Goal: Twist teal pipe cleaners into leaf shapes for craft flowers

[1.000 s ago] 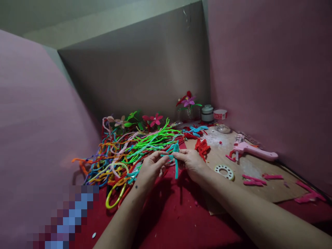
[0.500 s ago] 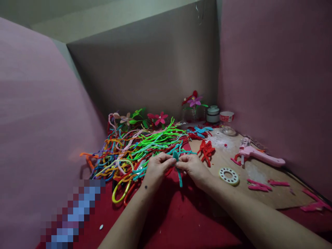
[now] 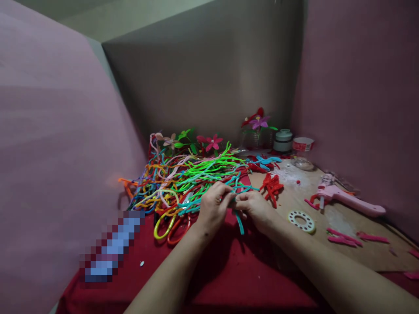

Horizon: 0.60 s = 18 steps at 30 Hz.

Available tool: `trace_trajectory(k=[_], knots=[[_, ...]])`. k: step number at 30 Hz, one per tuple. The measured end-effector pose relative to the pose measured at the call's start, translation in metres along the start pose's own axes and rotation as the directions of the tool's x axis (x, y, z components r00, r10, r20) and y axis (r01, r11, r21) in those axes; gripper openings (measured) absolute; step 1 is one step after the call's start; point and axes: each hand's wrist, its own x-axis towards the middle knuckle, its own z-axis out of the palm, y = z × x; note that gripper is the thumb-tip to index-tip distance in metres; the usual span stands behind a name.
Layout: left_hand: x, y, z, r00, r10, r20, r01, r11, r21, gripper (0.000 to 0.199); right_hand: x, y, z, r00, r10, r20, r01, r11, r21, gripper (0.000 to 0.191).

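A teal pipe cleaner (image 3: 240, 223) hangs down from between my two hands, which meet over the red cloth (image 3: 225, 279). My left hand (image 3: 214, 205) pinches its upper part, and the fingers hide most of that end. My right hand (image 3: 253, 208) also grips it with thumb and fingertips. Just behind my hands lies a large tangle of coloured pipe cleaners (image 3: 196, 174) in green, orange, teal, pink and red. Red bent pipe-cleaner pieces (image 3: 271, 188) lie right of my right hand.
A pink glue gun (image 3: 350, 198) rests on a brown board (image 3: 369, 257) at right, beside a round disc with holes (image 3: 310, 226) and pink pieces (image 3: 343, 239). Pipe-cleaner flowers (image 3: 212, 143), a jar (image 3: 283, 141) and a clear cup (image 3: 303, 145) stand behind. Yellow-handled scissors (image 3: 156, 233) lie left.
The camera view has shifted, so the scene sits farther right. My left fingers have closed over the teal loop that showed above my fingertips; the tail still hangs below.
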Motion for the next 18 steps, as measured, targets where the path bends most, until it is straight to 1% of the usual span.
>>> trace_trajectory(k=[1,3,4,5,6,7,8,9,11,12,13,15,16,18], knots=[[0.001,0.003,-0.006,0.998,-0.053,-0.024,0.052,0.998,-0.041,0.012,0.000,0.000,0.000,1.000,0.008,0.010,-0.008,1.000,0.008,0.018],[-0.001,0.008,-0.026,0.979,-0.186,-0.079,0.179,0.980,-0.088,0.016,0.000,0.000,-0.001,1.000,0.029,0.012,-0.029,0.999,0.043,0.022],[-0.004,0.009,-0.040,0.975,-0.206,-0.081,0.205,0.979,-0.015,0.017,0.001,0.000,-0.001,0.999,0.032,0.004,-0.033,0.997,0.066,0.023],[-0.008,0.010,-0.055,0.974,-0.222,-0.055,0.227,0.967,0.120,0.019,0.002,0.001,-0.002,0.999,0.030,-0.014,-0.028,0.995,0.096,0.023],[-0.015,0.010,-0.071,0.968,-0.249,0.018,0.233,0.929,0.286,0.023,0.004,0.002,-0.002,0.999,0.023,-0.030,-0.019,0.992,0.123,0.022],[-0.023,0.008,-0.084,0.948,-0.301,0.107,0.223,0.865,0.450,0.026,0.005,0.003,-0.003,0.999,0.010,-0.045,-0.004,0.989,0.147,0.022],[-0.032,0.004,-0.096,0.915,-0.351,0.199,0.181,0.798,0.575,0.027,0.006,0.004,-0.003,0.998,-0.007,-0.058,0.017,0.986,0.165,0.021],[-0.040,-0.002,-0.104,0.888,-0.401,0.224,0.158,0.726,0.670,0.024,0.007,0.005,-0.003,0.998,-0.023,-0.066,0.035,0.983,0.180,0.020],[-0.056,-0.016,-0.111,0.873,-0.456,0.172,0.115,0.536,0.837,0.021,0.009,0.007,-0.003,0.997,-0.047,-0.069,0.060,0.976,0.209,0.020],[-0.061,-0.023,-0.110,0.858,-0.500,0.119,0.129,0.435,0.891,0.019,0.009,0.008,-0.003,0.997,-0.049,-0.066,0.063,0.971,0.230,0.019],[-0.064,-0.030,-0.108,0.850,-0.518,0.092,0.130,0.377,0.917,0.020,0.009,0.009,-0.003,0.997,-0.043,-0.063,0.058,0.965,0.256,0.019],[-0.064,-0.039,-0.102,0.831,-0.551,0.069,0.128,0.312,0.941,0.023,0.010,0.012,-0.003,0.999,-0.009,-0.038,0.020,0.952,0.304,0.018],[-0.060,-0.040,-0.101,0.820,-0.567,0.077,0.122,0.304,0.945,0.024,0.011,0.013,-0.004,1.000,0.012,-0.020,-0.005,0.948,0.319,0.017],[-0.048,-0.034,-0.105,0.797,-0.592,0.120,0.095,0.319,0.943,0.023,0.012,0.015,-0.004,0.999,0.052,0.017,-0.054,0.942,0.330,0.016]])
